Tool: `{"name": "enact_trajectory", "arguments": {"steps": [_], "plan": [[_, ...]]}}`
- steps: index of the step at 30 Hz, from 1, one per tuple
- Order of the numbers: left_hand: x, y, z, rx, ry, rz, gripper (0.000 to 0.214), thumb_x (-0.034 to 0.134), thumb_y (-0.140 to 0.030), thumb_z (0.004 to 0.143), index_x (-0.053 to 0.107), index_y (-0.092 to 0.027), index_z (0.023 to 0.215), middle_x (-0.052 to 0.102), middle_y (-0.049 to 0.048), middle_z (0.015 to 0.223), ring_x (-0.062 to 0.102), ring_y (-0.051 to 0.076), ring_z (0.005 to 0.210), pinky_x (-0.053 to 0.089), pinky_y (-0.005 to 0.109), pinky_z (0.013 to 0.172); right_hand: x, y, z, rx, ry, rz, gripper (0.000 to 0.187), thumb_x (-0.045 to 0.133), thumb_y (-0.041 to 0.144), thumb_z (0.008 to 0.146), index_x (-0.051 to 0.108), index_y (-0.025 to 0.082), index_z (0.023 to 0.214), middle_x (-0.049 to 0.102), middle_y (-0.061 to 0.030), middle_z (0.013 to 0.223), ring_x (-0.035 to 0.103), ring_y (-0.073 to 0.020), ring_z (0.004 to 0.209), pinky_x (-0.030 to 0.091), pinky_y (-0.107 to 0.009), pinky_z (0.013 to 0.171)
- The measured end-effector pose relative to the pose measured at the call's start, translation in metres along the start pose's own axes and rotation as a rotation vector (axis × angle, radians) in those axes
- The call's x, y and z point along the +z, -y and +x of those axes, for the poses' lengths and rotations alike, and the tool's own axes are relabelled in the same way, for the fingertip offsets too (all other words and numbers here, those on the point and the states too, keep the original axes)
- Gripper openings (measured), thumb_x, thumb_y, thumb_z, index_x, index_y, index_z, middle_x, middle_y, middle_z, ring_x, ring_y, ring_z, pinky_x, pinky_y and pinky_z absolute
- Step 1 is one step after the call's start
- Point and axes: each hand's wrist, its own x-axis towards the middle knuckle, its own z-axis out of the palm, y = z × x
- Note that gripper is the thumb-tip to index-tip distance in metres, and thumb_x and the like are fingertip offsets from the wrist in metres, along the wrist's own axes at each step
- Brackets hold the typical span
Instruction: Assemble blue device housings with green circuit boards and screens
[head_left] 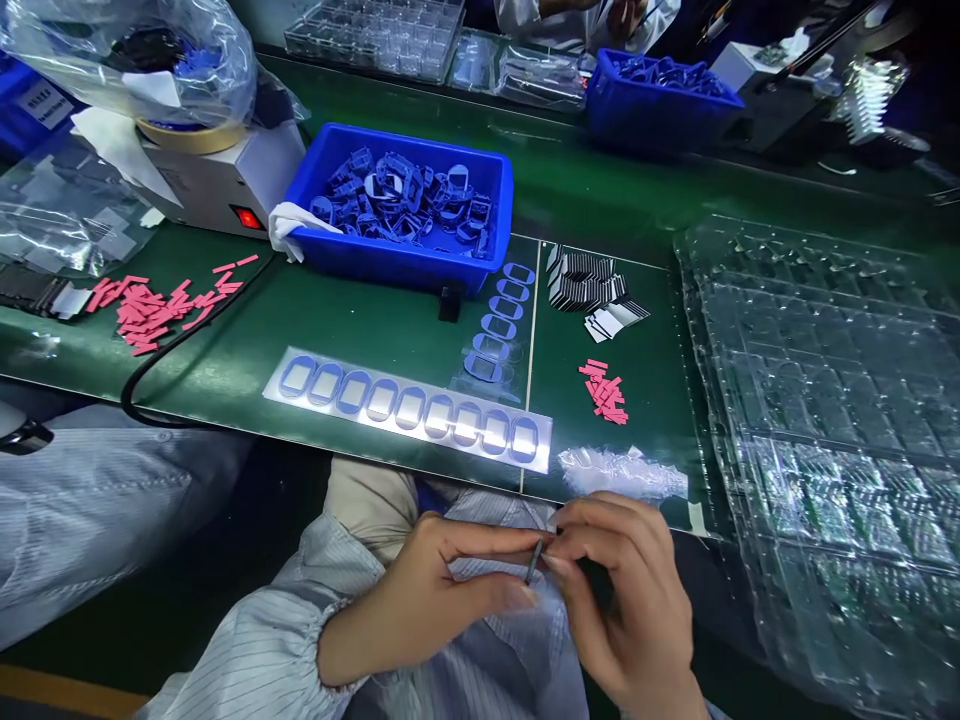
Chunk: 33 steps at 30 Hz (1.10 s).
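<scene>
While we lean over the green bench mat (315,345), far left: a white tape dispenser (225,185) with a red switch (247,218) carries a tan tape roll (193,137), with a clear bag of blue parts (127,60) slumped over it.

Pink strips: a loose heap of pink strips (157,315) lies on the mat, a black cable (150,375) curving just beside it.

Left hand: our left hand (427,590), nearly closed, pinches a slim dark sliver (534,562) between thumb and forefinger, just off the bench edge above our lap.

Blue crate: a blue plastic crate (397,205) brims with blue frames, a white cloth (296,225) draped on its rim.

Backing sheet: nine blue oval rings sit in a row on a silvery backing sheet (409,405) at the bench edge.

Right hand: our right hand (622,600), fingers curled, closes on the sliver's upper end.

Black-and-white pads: a stack of pads (585,285) lies above a smaller pink pile (604,392).

Far right: clear blister trays (832,440) overlap the mat's edge. Across the bench, a co-worker's white sleeve (577,20) sits behind a second blue crate (660,95).
</scene>
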Motion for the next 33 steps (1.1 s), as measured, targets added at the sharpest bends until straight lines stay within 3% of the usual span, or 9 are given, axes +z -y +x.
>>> {"name": "enact_trajectory", "arguments": {"steps": [3, 8, 10, 14, 18, 21, 26, 30, 33], "plan": [[0.003, 0.009, 0.006, -0.046, -0.123, -0.185, 0.039, 0.076, -0.044, 0.067, 0.075, -0.022, 0.099, 0.077, 0.0084, 0.097, 0.069, 0.029, 0.097, 0.054, 0.039, 0.086, -0.002, 0.001, -0.009, -0.040, -0.065, -0.135, 0.015, 0.049, 0.007, 0.079, 0.051, 0.022, 0.082, 0.055, -0.0036, 0.085, 0.052, -0.0188, 0.079, 0.040, -0.035, 0.073], [-0.001, 0.008, 0.014, -0.011, -0.222, -0.289, 0.037, 0.076, -0.045, 0.067, 0.075, -0.021, 0.096, 0.079, 0.0078, 0.089, 0.071, 0.024, 0.092, 0.051, 0.036, 0.090, -0.006, -0.033, -0.022, 0.297, -0.096, -0.150, 0.006, 0.049, 0.021, 0.088, 0.051, 0.021, 0.082, 0.055, -0.0057, 0.089, 0.054, -0.0213, 0.086, 0.041, -0.035, 0.074], [-0.002, 0.006, 0.014, -0.009, -0.198, -0.295, 0.036, 0.076, -0.044, 0.068, 0.075, -0.022, 0.096, 0.079, 0.0072, 0.088, 0.071, 0.023, 0.090, 0.052, 0.035, 0.089, -0.001, -0.053, -0.024, 0.316, -0.085, -0.286, 0.011, 0.051, 0.028, 0.089, 0.052, 0.020, 0.081, 0.058, -0.0067, 0.087, 0.056, -0.0234, 0.087, 0.042, -0.036, 0.073], [-0.001, 0.004, 0.009, 0.033, -0.164, -0.276, 0.031, 0.074, -0.040, 0.071, 0.074, -0.024, 0.098, 0.078, 0.0050, 0.090, 0.071, 0.021, 0.090, 0.052, 0.034, 0.087, 0.007, -0.070, -0.030, 0.190, -0.094, -0.514, 0.007, 0.058, 0.025, 0.086, 0.060, 0.019, 0.084, 0.068, -0.0093, 0.091, 0.062, -0.0268, 0.091, 0.043, -0.038, 0.074], [0.002, 0.001, 0.003, 0.121, -0.148, -0.184, 0.030, 0.073, -0.035, 0.075, 0.072, -0.027, 0.103, 0.078, 0.0041, 0.095, 0.070, 0.021, 0.095, 0.052, 0.033, 0.088, 0.005, -0.067, -0.035, -0.107, 0.003, -0.519, 0.022, 0.061, 0.014, 0.084, 0.062, 0.021, 0.106, 0.073, -0.0044, 0.101, 0.067, -0.0237, 0.099, 0.046, -0.036, 0.084], [0.002, -0.003, 0.000, 0.192, -0.190, 0.011, 0.029, 0.071, -0.031, 0.077, 0.072, -0.028, 0.105, 0.077, 0.0029, 0.097, 0.069, 0.021, 0.094, 0.053, 0.029, 0.084, 0.003, -0.066, -0.034, -0.176, 0.069, -0.535, 0.023, 0.061, 0.015, 0.086, 0.063, 0.021, 0.108, 0.073, -0.0027, 0.103, 0.068, -0.0248, 0.100, 0.042, -0.041, 0.094], [0.000, -0.009, -0.004, 0.302, -0.234, 0.254, 0.033, 0.068, -0.028, 0.080, 0.068, -0.031, 0.113, 0.077, 0.0006, 0.095, 0.066, 0.018, 0.090, 0.050, 0.026, 0.082, 0.000, -0.056, -0.024, -0.108, -0.006, -0.302, 0.026, 0.059, 0.010, 0.085, 0.064, 0.019, 0.108, 0.073, -0.0074, 0.102, 0.067, -0.0255, 0.101, 0.045, -0.043, 0.092], [-0.001, -0.004, -0.005, 0.265, -0.154, 0.099, 0.052, 0.065, -0.033, 0.083, 0.050, -0.031, 0.133, 0.077, 0.0017, 0.088, 0.066, 0.016, 0.085, 0.048, 0.027, 0.083, -0.005, -0.041, -0.011, 0.027, 0.017, 0.109, 0.032, 0.056, 0.019, 0.089, 0.059, 0.023, 0.120, 0.069, -0.0078, 0.112, 0.063, -0.0250, 0.108, 0.051, -0.042, 0.090], [-0.004, 0.002, -0.003, 0.147, -0.016, -0.094, 0.073, 0.066, -0.043, 0.080, 0.033, -0.029, 0.143, 0.073, 0.0009, 0.073, 0.066, 0.015, 0.074, 0.049, 0.025, 0.074, -0.008, -0.035, 0.005, 0.065, 0.153, 0.405, 0.042, 0.051, 0.039, 0.092, 0.049, 0.027, 0.132, 0.065, -0.0073, 0.122, 0.060, -0.0243, 0.114, 0.052, -0.041, 0.092]]}}
